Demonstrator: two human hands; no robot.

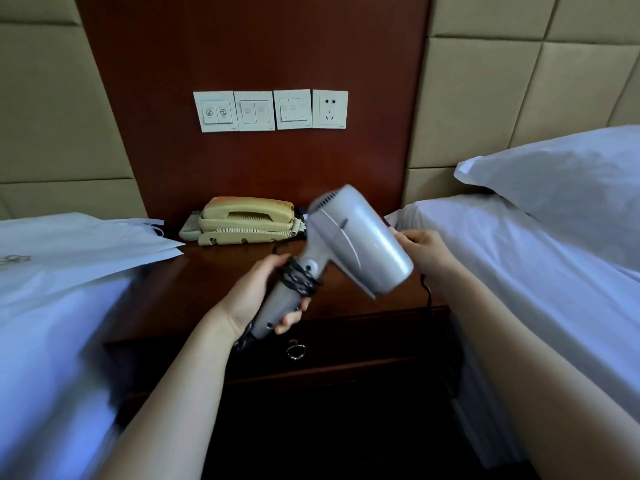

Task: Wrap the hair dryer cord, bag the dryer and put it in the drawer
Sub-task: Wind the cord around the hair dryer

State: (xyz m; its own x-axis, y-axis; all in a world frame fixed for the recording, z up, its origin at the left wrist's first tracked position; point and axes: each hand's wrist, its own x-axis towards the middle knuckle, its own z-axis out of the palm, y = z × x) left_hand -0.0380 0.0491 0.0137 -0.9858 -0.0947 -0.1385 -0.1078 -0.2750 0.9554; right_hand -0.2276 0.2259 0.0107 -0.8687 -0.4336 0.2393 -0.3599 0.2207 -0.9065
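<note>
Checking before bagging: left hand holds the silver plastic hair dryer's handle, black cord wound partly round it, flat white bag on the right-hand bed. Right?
No: the head view shows the flat white bag on the left-hand bed; the rest holds.

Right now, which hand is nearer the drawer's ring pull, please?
Left: the left hand holds the hair dryer just above the ring pull; the right hand, holding the cord, is farther right.

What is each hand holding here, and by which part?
Left hand grips the dryer by its handle; right hand seems to pinch the loose cord.
</note>
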